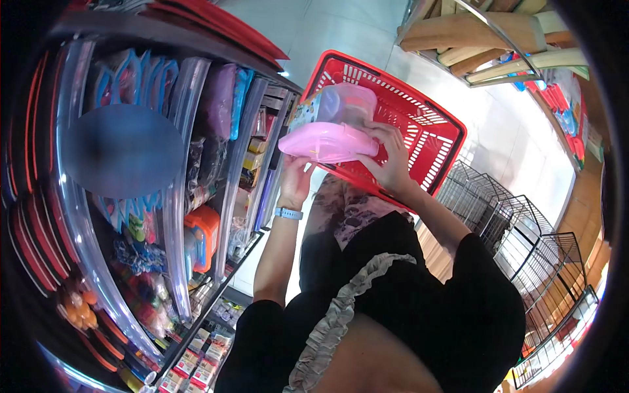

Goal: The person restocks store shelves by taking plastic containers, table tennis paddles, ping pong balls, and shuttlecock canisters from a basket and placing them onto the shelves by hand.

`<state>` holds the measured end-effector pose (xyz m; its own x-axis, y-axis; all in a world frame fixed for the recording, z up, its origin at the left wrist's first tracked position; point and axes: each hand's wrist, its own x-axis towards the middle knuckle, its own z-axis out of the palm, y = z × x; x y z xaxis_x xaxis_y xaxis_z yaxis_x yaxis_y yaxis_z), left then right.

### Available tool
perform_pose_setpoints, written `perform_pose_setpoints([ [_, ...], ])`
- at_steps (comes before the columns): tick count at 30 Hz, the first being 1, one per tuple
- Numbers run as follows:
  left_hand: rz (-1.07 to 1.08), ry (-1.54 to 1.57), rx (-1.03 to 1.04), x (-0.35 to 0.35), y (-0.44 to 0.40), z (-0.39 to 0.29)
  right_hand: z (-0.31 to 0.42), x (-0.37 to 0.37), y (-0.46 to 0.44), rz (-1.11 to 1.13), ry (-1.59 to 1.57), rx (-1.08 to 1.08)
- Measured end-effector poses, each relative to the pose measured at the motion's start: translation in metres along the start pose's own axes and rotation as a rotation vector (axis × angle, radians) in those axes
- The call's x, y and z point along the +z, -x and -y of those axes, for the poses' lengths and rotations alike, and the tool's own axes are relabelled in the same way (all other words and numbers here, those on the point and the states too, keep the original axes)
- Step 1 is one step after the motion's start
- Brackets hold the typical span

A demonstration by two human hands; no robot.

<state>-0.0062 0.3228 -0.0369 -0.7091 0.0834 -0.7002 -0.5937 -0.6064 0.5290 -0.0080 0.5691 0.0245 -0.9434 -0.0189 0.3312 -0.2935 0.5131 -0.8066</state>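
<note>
A translucent pink plastic case (pixel 325 143) with a rounded outline is held in front of me, its contents hard to make out. My left hand (pixel 296 181) grips its lower left edge, fingertips partly hidden behind it. On the right side, my right hand (pixel 391 159) is closed on the case with thumb and fingers. Just beyond lies a clear and pink plastic package (pixel 354 101), inside a red shopping basket (pixel 429 112). A printed patterned piece (pixel 306 112) shows beside that package. A pale blue watch (pixel 288 213) is on my left wrist.
Shelves with clear edge strips (pixel 177 131) and packaged goods rise on my left, including an orange case (pixel 203 239). Black wire baskets (pixel 504 209) stand on the right. Wooden pieces (pixel 472 36) sit in a metal rack at upper right, with pale floor tiles (pixel 347 26) between.
</note>
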Motion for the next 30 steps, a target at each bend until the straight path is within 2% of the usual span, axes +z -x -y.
perform_pose_setpoints([
  [6, -0.034, -0.018, 0.239, -0.014, 0.068, -0.032, 0.052, 0.018, 0.002, 0.054, -0.108, -0.083],
  [9, -0.076, -0.083, 0.395, -0.042, 0.108, -0.046, 0.071, 0.042, 0.013, 0.107, -0.136, -0.095],
  [11, -0.116, -0.143, 0.546, -0.088, 0.149, -0.054, 0.092, 0.076, 0.028, 0.183, -0.325, -0.029],
  [14, -0.150, -0.174, 0.521, -0.140, 0.201, -0.063, 0.121, 0.106, 0.042, 0.375, -0.475, 0.151],
  [15, -0.189, -0.285, 0.631, -0.161, 0.214, -0.062, 0.123, 0.119, 0.050, 0.459, -0.503, 0.208],
  [17, -0.289, -0.341, 0.593, -0.208, 0.250, -0.056, 0.147, 0.148, 0.064, 0.648, -0.574, 0.332],
  [19, -0.387, -0.443, 0.602, -0.253, 0.286, -0.040, 0.164, 0.181, 0.075, 0.876, -0.491, 0.200],
  [22, -0.527, -0.394, 0.471, -0.290, 0.353, -0.020, 0.208, 0.226, 0.092, 1.164, -0.404, 0.055],
  [25, -0.579, -0.325, 0.439, -0.353, 0.392, 0.027, 0.244, 0.288, 0.121, 1.337, -0.334, -0.086],
  [27, -0.624, -0.229, 0.429, -0.371, 0.413, 0.053, 0.265, 0.331, 0.139, 1.436, -0.329, -0.141],
  [30, -0.651, 0.000, 0.401, -0.391, 0.438, 0.087, 0.306, 0.390, 0.166, 1.537, -0.296, -0.413],
])
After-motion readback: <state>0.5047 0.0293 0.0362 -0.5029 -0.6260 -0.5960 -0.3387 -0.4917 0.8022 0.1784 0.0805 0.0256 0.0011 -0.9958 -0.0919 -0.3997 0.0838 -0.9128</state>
